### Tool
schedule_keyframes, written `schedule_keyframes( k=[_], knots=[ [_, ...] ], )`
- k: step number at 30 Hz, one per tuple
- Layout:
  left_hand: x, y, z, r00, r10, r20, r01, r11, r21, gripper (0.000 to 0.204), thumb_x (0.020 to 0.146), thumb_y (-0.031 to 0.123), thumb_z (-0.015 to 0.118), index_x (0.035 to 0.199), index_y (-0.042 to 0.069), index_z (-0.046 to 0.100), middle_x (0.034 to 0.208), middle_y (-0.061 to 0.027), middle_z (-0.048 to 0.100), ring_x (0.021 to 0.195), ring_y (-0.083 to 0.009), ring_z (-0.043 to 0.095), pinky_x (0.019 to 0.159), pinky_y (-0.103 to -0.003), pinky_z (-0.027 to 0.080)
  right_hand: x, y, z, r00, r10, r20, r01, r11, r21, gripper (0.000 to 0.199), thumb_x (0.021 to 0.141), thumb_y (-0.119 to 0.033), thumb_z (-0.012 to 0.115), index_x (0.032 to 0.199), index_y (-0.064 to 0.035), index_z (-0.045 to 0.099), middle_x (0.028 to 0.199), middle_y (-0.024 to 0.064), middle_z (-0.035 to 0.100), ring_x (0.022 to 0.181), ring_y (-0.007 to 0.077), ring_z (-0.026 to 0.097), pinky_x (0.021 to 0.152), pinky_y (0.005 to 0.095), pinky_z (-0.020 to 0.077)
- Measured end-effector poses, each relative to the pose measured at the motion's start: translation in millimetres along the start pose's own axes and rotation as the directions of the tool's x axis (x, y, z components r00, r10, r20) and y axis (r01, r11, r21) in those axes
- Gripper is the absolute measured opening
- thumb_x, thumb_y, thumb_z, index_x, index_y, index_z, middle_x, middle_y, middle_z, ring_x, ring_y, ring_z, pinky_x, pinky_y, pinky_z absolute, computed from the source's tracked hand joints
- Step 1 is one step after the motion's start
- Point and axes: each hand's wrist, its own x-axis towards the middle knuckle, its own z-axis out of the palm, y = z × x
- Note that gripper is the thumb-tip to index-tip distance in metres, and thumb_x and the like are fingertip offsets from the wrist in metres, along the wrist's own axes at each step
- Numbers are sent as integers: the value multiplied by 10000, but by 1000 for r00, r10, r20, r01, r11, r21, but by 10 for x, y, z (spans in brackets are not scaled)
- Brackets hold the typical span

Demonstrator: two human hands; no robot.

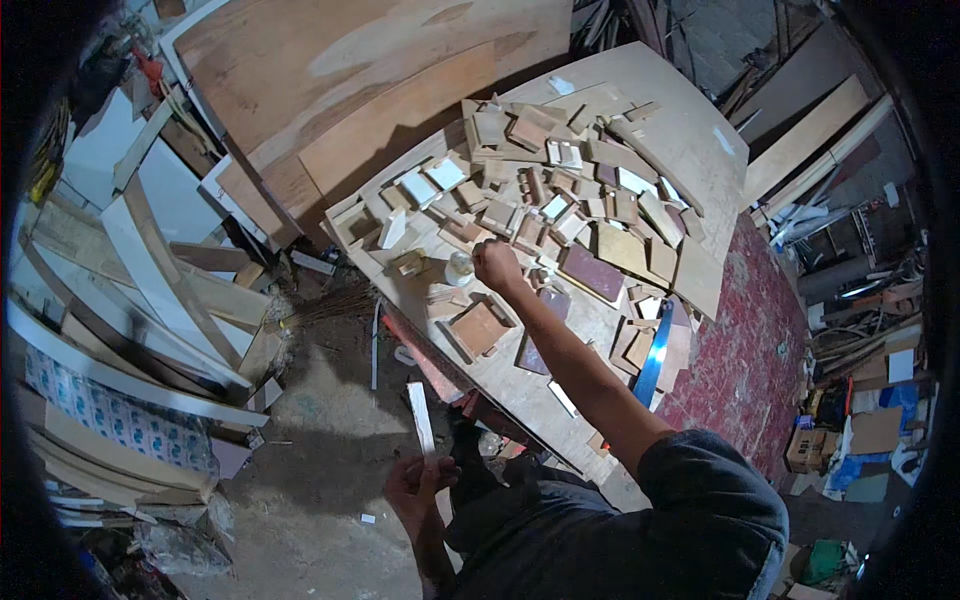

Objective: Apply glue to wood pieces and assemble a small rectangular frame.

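Observation:
My left hand (pixel 418 487) is closed round the lower end of a narrow white strip (pixel 421 415), holding it upright off the table's near left side. Over the table, my right arm reaches out and my right hand (pixel 497 267) is closed, its fingers pressed together beside a small clear jar (pixel 460 268). Whatever those fingers may hold is hidden. Just below the jar lies a shallow wooden tray-like piece (pixel 478 328). To the right of my right hand rests a flat maroon panel (pixel 590 273). Many small wooden offcuts (pixel 535 185) are heaped beyond it.
The plywood table (pixel 700 130) carries the offcuts and a long shiny blue strip (pixel 655 355). Large sheets (pixel 380 80) lean behind it. Boards and curved strips (pixel 150 290) crowd the left. Planks (pixel 815 140) and cardboard boxes (pixel 810 450) stand right of the red floor area (pixel 745 350).

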Motion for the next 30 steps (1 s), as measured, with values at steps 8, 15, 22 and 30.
schedule_keyframes(
  k=[8,15,22,30],
  knots=[
    [-128,-56,-200,993,2,-115,-6,999,-40,217,900,57,648,1074,-57,583,847,-213,718,702,-255,724,612,-325,605,155,-201,439,974,19,226,11,991,-131,112,756,-69,600,758,19,671,831,260,677,815,417,683,718,476,563],
    [-165,-94,-241,990,-16,-137,11,999,-33,297,870,123,709,1091,-39,592,878,-212,718,736,-256,729,632,-354,614,163,160,470,987,159,-25,-156,982,102,120,726,-66,633,681,34,682,735,267,654,709,412,682,665,484,557],
    [-230,-44,-151,995,22,-102,-24,1000,-19,256,893,109,684,1080,-47,606,887,-208,718,765,-253,728,650,-347,614,56,93,222,939,343,-15,-326,904,276,193,677,-178,755,703,11,725,609,210,643,527,275,655,532,392,506],
    [-316,-8,68,994,110,15,-110,994,-12,263,933,94,647,1134,-71,600,938,-215,715,778,-224,716,677,-315,604,-459,111,-466,907,421,-12,-368,807,462,203,817,-177,749,746,13,738,564,88,648,475,112,604,477,295,483]
  ],
)
